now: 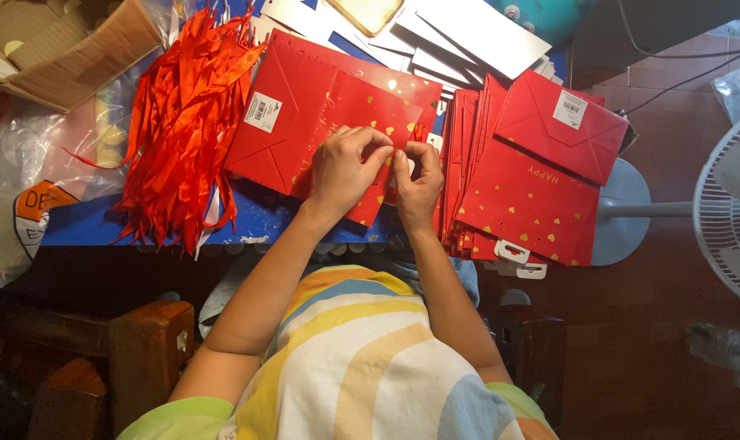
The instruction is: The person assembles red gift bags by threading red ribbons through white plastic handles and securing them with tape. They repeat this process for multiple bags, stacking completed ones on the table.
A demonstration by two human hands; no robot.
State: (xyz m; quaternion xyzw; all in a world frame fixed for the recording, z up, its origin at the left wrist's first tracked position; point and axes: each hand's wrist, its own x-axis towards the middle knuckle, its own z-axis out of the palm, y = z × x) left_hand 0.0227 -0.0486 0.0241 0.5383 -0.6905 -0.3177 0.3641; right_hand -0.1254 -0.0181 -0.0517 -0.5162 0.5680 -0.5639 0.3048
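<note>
A flat red paper gift bag (337, 114) with small gold hearts lies on the blue table (256, 220) in front of me. My left hand (347, 167) rests on its lower right part with the fingers pinched at its edge. My right hand (419, 183) meets it there, fingertips closed on the same spot of the red bag. A small white piece shows between the fingertips; I cannot tell what it is. Both forearms reach up from my striped shirt.
A bundle of red ribbons (182, 114) lies to the left. A stack of flat red bags (533, 179) sits to the right. White cards (460, 37) lie behind, a cardboard box (60, 49) at top left, clear plastic bags (28, 179) at left, a white fan (733, 212) at right.
</note>
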